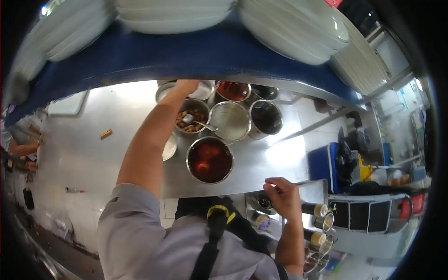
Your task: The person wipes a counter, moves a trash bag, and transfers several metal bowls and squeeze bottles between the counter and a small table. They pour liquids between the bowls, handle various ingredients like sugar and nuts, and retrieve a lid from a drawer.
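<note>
My left hand (187, 86) reaches to the back of the steel table, over the back containers and partly behind the shelf edge; its fingers are hidden. Just below it stands a pot of brown chunks (192, 122) with a spoon (205, 125) in it. Beside that are a pot of pale liquid (229, 121) and a pot of dark liquid (266, 117). Nearer me is a pot of dark red liquid (210, 160). My right hand (283, 195) hovers past the table's front edge, fingers curled with thumb and forefinger close together; what it holds, if anything, cannot be made out.
Stacked white plates (175, 14) fill the blue shelf (186, 56) overhead. A small brown piece (106, 134) lies on the steel table (112, 163). Bottles (321, 210) stand lower right. A co-worker's arm (22, 149) shows at far left.
</note>
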